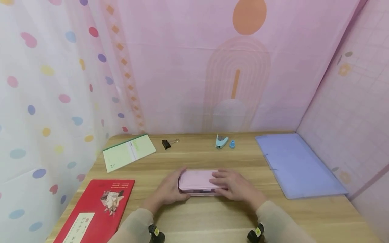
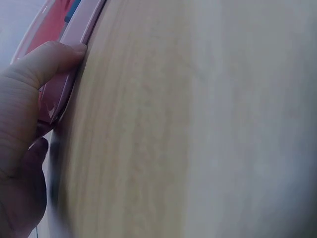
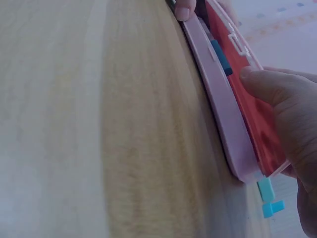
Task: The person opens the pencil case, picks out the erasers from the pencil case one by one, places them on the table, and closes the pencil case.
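Head view | pale-brown wood-grain tabletop: pink, glossy, rounded-rectangular case lies mid-table, its red-lined lid ajar | left hand grips case's left end; right hand pinches lid's edge | risk: uneven lift could skid or tip case; slack pinch could drop lid; jolt could spill small dark-blue block

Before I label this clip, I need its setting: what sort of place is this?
Probably a wooden study desk screened by patterned hangings: a black binder clip and a pale green notepad lie on it.
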Demonstrator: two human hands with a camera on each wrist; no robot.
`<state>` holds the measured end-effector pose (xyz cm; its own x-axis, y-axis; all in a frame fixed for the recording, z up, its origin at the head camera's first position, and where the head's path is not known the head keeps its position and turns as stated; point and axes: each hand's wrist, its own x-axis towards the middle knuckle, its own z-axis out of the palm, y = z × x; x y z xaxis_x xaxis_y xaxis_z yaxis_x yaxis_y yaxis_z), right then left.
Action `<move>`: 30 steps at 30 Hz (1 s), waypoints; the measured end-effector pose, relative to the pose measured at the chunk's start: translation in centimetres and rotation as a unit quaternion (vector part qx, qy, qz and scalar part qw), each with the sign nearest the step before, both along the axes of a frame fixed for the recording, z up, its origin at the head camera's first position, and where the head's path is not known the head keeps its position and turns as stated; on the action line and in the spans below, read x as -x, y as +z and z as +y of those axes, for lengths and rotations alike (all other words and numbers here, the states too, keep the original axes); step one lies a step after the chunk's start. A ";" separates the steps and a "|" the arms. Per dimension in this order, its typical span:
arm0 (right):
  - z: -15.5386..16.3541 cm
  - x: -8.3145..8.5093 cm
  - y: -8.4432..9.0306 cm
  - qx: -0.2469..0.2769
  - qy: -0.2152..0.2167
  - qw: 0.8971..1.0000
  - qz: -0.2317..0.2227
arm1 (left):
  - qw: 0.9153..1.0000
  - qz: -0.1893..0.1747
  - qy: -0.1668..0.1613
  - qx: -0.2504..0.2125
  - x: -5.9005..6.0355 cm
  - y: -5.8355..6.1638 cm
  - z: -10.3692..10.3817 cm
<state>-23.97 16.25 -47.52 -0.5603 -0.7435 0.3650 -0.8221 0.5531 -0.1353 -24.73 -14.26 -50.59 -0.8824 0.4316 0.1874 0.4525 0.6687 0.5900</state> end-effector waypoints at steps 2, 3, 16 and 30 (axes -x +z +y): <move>0.2 0.0 -0.3 0.014 0.001 1.000 0.004 | 1.000 -0.008 -0.004 -0.001 0.0 0.0 0.0; 0.3 -0.1 -0.4 0.024 0.000 1.000 0.008 | 1.000 -0.011 -0.008 -0.001 0.0 0.0 0.0; 2.7 0.9 -0.1 0.125 -0.028 0.990 0.061 | 0.999 -0.041 0.015 -0.014 0.1 0.3 -0.9; 1.5 3.7 0.0 0.335 -0.258 0.882 -0.207 | 0.995 -0.073 0.021 -0.071 -0.3 -0.2 -1.0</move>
<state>-27.66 17.79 -47.54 -0.9496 -0.0449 0.3103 -0.2874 0.5204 -0.8041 -24.39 -15.25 -50.78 -0.9212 0.3725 0.1127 0.3290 0.5907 0.7368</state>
